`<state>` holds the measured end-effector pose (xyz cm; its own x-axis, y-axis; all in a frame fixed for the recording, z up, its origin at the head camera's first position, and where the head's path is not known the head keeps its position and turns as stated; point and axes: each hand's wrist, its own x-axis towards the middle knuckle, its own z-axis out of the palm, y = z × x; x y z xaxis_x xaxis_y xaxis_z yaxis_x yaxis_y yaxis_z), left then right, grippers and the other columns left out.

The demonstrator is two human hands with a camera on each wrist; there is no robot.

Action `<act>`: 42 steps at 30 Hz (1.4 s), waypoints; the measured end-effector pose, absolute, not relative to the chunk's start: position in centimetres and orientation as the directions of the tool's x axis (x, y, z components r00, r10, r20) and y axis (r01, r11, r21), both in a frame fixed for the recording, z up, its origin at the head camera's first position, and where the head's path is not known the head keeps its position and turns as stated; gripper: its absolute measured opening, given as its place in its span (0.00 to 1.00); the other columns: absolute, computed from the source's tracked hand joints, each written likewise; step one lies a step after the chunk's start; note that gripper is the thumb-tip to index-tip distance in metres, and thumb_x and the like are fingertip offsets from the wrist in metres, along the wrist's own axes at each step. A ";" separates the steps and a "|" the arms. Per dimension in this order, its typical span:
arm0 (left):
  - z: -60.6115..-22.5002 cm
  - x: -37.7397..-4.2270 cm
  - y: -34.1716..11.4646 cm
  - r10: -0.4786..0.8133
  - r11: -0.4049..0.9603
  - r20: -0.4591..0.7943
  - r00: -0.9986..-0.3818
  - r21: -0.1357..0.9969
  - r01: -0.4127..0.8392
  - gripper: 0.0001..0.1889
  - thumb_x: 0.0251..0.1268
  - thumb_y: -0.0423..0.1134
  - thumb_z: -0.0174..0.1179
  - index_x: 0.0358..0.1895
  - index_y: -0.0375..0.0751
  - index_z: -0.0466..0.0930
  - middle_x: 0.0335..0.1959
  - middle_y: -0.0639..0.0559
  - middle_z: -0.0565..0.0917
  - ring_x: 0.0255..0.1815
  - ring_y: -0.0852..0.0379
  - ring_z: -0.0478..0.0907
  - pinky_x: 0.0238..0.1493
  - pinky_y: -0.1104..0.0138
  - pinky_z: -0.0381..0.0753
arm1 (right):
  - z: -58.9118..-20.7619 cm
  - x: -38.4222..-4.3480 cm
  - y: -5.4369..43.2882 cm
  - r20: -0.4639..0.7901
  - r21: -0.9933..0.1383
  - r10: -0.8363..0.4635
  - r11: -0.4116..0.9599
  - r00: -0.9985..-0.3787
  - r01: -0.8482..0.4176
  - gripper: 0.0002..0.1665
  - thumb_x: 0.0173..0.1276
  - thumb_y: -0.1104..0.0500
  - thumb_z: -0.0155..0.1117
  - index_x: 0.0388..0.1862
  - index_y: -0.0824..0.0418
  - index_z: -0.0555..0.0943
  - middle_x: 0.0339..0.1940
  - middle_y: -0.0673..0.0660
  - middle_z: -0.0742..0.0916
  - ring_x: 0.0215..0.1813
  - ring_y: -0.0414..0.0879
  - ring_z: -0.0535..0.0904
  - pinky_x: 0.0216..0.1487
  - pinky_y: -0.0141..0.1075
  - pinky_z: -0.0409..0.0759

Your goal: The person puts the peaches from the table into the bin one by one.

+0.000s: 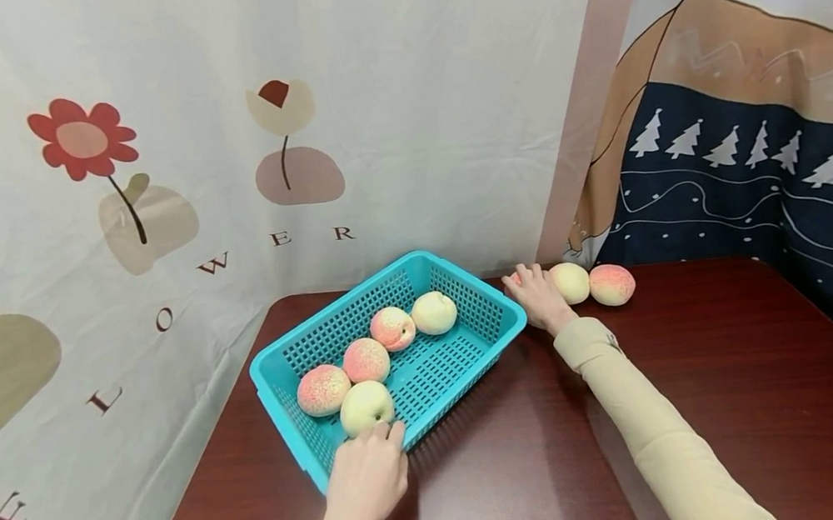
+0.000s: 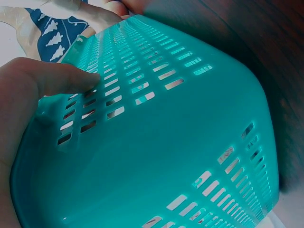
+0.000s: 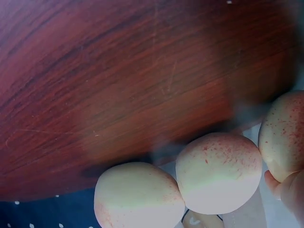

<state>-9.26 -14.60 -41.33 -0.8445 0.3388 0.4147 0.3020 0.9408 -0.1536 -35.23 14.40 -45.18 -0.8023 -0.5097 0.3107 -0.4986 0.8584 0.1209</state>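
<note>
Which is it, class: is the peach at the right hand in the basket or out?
Out: the right hand holds the peach outside the basket, beyond its right corner.

"What's behind the worktop (image 1: 731, 397)?"

"Pale cloth (image 1: 433, 116), printed with a red flower (image 1: 83, 143), a cream tulip (image 1: 291, 113) and letters (image 1: 280, 239) spelling FLOWER."

"And on the right?"

"A pink stripe (image 1: 585, 101), then navy fabric (image 1: 749, 190) with white trees (image 1: 723, 150). The worktop is red-brown and glossy."
</note>
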 end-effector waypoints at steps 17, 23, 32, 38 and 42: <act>-41.2 -9.1 -14.6 0.345 0.939 0.425 -0.837 -0.161 0.305 0.11 0.41 0.38 0.67 0.25 0.45 0.72 0.18 0.55 0.74 0.16 0.58 0.70 0.12 0.67 0.63 | -43.1 -35.4 14.9 0.360 -0.074 -0.433 0.870 -0.826 -0.488 0.31 0.61 0.46 0.64 0.58 0.62 0.72 0.55 0.69 0.73 0.52 0.66 0.69 0.48 0.56 0.70; -41.3 -9.1 -14.6 0.345 0.938 0.426 -0.836 -0.163 0.305 0.11 0.41 0.38 0.67 0.24 0.45 0.72 0.18 0.55 0.74 0.15 0.58 0.70 0.12 0.67 0.62 | -41.7 -35.4 15.1 0.402 -0.133 -0.398 0.866 -0.825 -0.482 0.30 0.63 0.46 0.61 0.58 0.62 0.72 0.54 0.68 0.74 0.52 0.65 0.70 0.47 0.57 0.71; -41.4 -9.2 -14.7 0.346 0.938 0.424 -0.837 -0.162 0.306 0.11 0.41 0.38 0.67 0.24 0.45 0.72 0.18 0.55 0.74 0.15 0.58 0.69 0.12 0.67 0.62 | -39.1 -35.4 14.7 0.467 -0.266 -0.359 0.814 -0.808 -0.516 0.30 0.62 0.46 0.62 0.57 0.63 0.73 0.55 0.68 0.74 0.52 0.63 0.69 0.51 0.57 0.70; -41.4 -9.2 -14.7 0.352 0.936 0.432 -0.830 -0.164 0.312 0.11 0.41 0.38 0.67 0.24 0.45 0.71 0.17 0.55 0.73 0.15 0.58 0.69 0.12 0.68 0.62 | -37.6 -34.8 13.7 0.468 -0.305 -0.375 0.781 -0.800 -0.545 0.30 0.63 0.46 0.62 0.58 0.62 0.72 0.56 0.66 0.74 0.55 0.61 0.68 0.53 0.55 0.70; -41.3 -9.2 -14.7 0.353 0.936 0.436 -0.828 -0.163 0.313 0.11 0.40 0.37 0.67 0.24 0.45 0.72 0.17 0.55 0.73 0.15 0.58 0.69 0.12 0.67 0.62 | -36.7 -34.0 12.5 0.451 -0.311 -0.408 0.762 -0.794 -0.569 0.31 0.63 0.46 0.62 0.59 0.63 0.72 0.56 0.65 0.75 0.55 0.59 0.69 0.50 0.51 0.73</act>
